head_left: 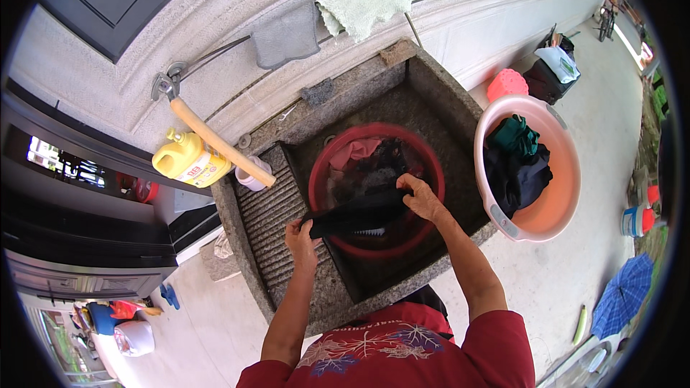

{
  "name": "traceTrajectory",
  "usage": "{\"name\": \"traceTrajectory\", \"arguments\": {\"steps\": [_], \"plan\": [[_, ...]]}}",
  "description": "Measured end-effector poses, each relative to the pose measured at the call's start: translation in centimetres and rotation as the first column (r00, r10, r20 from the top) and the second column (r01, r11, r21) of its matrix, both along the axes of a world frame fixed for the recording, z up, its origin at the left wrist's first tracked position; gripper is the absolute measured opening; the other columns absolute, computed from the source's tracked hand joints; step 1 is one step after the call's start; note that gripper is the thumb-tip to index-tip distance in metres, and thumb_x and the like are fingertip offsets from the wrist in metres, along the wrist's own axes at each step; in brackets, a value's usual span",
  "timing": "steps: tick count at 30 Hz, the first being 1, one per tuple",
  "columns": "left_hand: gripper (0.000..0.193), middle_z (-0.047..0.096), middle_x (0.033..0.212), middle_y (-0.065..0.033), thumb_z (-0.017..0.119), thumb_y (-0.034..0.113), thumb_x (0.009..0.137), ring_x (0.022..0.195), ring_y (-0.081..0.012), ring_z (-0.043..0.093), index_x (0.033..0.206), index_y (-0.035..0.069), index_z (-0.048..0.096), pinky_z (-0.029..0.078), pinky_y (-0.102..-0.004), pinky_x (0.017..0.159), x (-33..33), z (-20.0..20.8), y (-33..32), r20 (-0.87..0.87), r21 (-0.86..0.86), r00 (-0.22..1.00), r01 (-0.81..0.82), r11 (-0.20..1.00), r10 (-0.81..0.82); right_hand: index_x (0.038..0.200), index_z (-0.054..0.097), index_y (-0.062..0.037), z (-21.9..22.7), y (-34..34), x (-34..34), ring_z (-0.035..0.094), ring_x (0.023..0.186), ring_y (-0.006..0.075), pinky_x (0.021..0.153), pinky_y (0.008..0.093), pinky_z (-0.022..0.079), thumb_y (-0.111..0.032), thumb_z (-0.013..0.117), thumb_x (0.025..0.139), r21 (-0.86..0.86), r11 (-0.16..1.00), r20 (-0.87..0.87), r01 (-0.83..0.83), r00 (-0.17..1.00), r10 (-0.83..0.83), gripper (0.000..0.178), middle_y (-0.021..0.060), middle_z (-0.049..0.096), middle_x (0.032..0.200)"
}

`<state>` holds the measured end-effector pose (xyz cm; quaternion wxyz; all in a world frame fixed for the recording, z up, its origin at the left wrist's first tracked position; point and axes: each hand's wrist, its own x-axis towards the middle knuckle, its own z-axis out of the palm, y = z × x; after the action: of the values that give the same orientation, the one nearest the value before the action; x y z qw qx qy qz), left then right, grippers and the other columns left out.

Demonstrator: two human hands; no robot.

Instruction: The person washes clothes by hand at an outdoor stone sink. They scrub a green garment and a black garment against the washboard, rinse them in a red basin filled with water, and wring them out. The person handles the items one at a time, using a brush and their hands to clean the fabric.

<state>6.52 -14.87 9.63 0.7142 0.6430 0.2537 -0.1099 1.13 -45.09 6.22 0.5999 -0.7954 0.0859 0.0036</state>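
Note:
A black cloth garment is stretched between my two hands above a red basin. My left hand pinches its left end beside the ribbed washboard slab. Its right end is gripped by my right hand over the basin's right side. In the basin, a pink cloth and dark cloth lie in water with some suds. The basin stands in a stone sink. What exact garment the black cloth is, I cannot tell.
Right of the sink, a pink tub holds dark and green clothes. A yellow pump jug and a small cup stand at the left, under a tap with a tan hose. Cloths hang behind.

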Motion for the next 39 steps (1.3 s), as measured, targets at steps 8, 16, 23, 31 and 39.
{"name": "traceTrajectory", "arguments": {"steps": [8, 16, 23, 31, 39], "plan": [[0.021, 0.057, 0.093, -0.0052, 0.058, -0.001, 0.081, 0.079, -0.0154, 0.06, 0.101, 0.006, 0.053, 0.051, -0.0288, 0.069, -1.9, -0.7, -1.1, 0.126, -0.272, 0.992, 0.062, 0.96, -0.029, 0.101, 0.062, -0.0187, 3.6, 7.3, -2.5, 0.06, 0.095, 0.0246, 0.086, 0.055, 0.031, -0.05, 0.069, 0.068, -0.668, 0.546, -0.517, -0.506, 0.843, 0.147, 0.046, 0.0118, 0.061, 0.093], [0.046, 0.056, 0.097, -0.0082, 0.069, -0.002, 0.07, 0.085, -0.0158, 0.056, 0.111, 0.002, 0.048, 0.048, -0.0279, 0.076, -2.0, 3.0, 0.8, 0.088, 0.223, 0.838, 0.511, 0.83, -0.539, 0.095, 0.056, -0.008, 0.1, 6.9, -0.7, 0.06, 0.085, 0.0352, 0.079, 0.0493, 0.044, -0.011, 0.06, 0.069, -0.397, 0.911, 0.068, 0.109, 0.994, -0.089, 0.026, 0.0143, 0.059, 0.097], [0.061, 0.051, 0.096, -0.0076, 0.071, -0.002, 0.063, 0.091, -0.0176, 0.051, 0.117, 0.005, 0.042, 0.044, -0.0299, 0.079, -1.2, 4.5, 4.1, -0.151, 0.262, 0.643, 0.759, 0.596, -0.751, 0.124, 0.047, -0.0228, 8.8, 5.0, 0.4, 0.064, 0.072, 0.0315, 0.061, 0.0424, 0.051, -0.02, 0.071, 0.067, -0.831, 0.509, -0.06, -0.224, 0.946, 0.318, 0.061, 0.0142, 0.056, 0.088], [0.047, 0.049, 0.096, -0.0135, 0.075, 0.013, 0.066, 0.099, -0.0311, 0.051, 0.104, 0.003, 0.049, 0.044, -0.0387, 0.084, 0.9, 2.8, 3.6, 0.306, 0.82, 0.796, 0.057, 0.569, -0.521, 0.096, 0.058, -0.0094, 21.2, 3.8, 2.0, 0.063, 0.072, 0.033, 0.062, 0.0434, 0.05, -0.019, 0.068, 0.074, -0.841, 0.533, 0.124, -0.09, 0.928, 0.352, 0.026, 0.0121, 0.061, 0.079], [0.05, 0.05, 0.129, -0.0177, 0.059, 0.028, 0.087, 0.118, -0.0364, 0.05, 0.126, 0.0, 0.044, 0.039, -0.0565, 0.098, 3.2, 9.8, -3.7, -0.11, -0.904, 0.972, -0.011, 0.428, -0.208, 0.096, 0.053, 0.0005, 30.3, 7.2, 4.5, 0.058, 0.075, 0.044, 0.063, 0.0492, 0.046, -0.008, 0.057, 0.081, -0.507, 0.841, 0.446, 0.189, 0.893, 0.068, 0.018, 0.0245, 0.058, 0.072]]}}
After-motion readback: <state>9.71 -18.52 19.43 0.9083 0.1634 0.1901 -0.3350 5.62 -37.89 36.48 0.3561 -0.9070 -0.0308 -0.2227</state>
